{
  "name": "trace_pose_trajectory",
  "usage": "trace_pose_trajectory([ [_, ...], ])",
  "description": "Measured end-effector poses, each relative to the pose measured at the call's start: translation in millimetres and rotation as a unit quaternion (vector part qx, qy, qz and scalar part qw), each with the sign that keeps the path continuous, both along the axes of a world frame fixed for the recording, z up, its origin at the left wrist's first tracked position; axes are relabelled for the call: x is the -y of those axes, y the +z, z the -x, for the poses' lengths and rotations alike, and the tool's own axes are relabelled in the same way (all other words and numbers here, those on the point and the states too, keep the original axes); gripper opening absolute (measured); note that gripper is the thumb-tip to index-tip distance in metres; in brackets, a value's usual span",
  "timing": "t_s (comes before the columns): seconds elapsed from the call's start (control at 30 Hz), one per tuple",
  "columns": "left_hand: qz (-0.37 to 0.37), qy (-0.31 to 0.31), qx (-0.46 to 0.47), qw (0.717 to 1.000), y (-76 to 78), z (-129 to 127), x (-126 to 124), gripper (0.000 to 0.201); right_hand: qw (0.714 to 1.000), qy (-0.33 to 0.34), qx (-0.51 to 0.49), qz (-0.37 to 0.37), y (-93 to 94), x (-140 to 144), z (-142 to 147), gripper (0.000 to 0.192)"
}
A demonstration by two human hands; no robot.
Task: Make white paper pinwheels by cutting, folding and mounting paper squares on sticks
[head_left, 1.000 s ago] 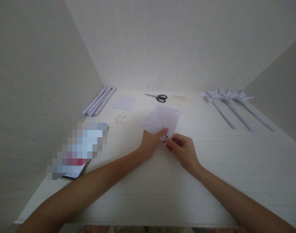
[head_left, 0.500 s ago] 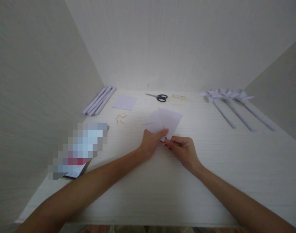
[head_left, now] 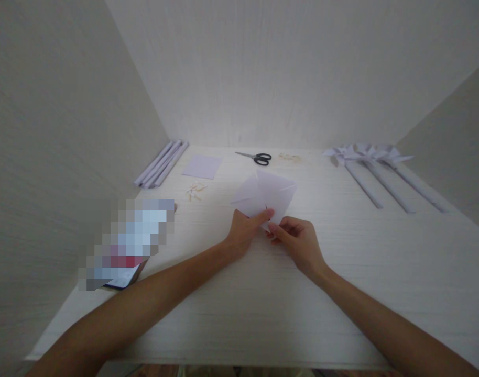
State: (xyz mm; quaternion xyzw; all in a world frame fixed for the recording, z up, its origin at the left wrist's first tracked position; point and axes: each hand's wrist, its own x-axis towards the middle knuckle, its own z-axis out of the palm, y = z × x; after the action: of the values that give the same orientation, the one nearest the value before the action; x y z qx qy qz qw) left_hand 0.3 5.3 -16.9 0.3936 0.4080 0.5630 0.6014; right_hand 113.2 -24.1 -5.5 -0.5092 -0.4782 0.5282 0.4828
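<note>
A pale lilac-white paper sheet (head_left: pixel 276 191) with cut slits is held up over the middle of the table. My left hand (head_left: pixel 243 230) grips it near the centre, thumb on top and the other fingers beneath. At its lower right, my right hand (head_left: pixel 298 241) pinches the paper's near edge between thumb and fingers. The right fingertips are partly hidden. Beyond the paper lie black-handled scissors (head_left: pixel 261 158). A flat square of the same paper (head_left: pixel 202 166) rests to the left, with a small heap of short whitish sticks (head_left: pixel 195 190) in front of it.
Several rolled paper tubes (head_left: pixel 161 165) lie at the back left. Three paper pinwheels on paper sticks (head_left: pixel 363 183) lie at the right. A phone (head_left: pixel 123 277), mostly blurred out, is beside my left forearm. Small pale bits (head_left: pixel 290 157) lie near the back wall.
My right hand has shifted slightly and its thumb now lies over the paper's lower edge. The sheet's top corner has moved up a little. My left hand keeps its hold.
</note>
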Motion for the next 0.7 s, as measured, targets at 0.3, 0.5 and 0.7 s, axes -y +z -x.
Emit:
trace_pose_trajectory([
  [0.3, -0.003, -0.018, -0.01, 1.0, -2.9, 1.8, 0.4, 0.025, 1.0, 0.012, -0.007, -0.021, -7.8, -0.5, -2.5, 0.018],
  [0.5, -0.006, -0.024, -0.003, 1.0, -1.1, 1.5, -0.1, 0.023, 0.999, 0.012, -0.039, 0.01, -4.8, -2.2, -2.1, 0.017],
  [0.7, -0.017, -0.036, -0.021, 0.999, 1.4, 1.5, 1.5, 0.023, 0.999, 0.024, -0.032, 0.021, -5.8, -3.2, -2.4, 0.014],
])
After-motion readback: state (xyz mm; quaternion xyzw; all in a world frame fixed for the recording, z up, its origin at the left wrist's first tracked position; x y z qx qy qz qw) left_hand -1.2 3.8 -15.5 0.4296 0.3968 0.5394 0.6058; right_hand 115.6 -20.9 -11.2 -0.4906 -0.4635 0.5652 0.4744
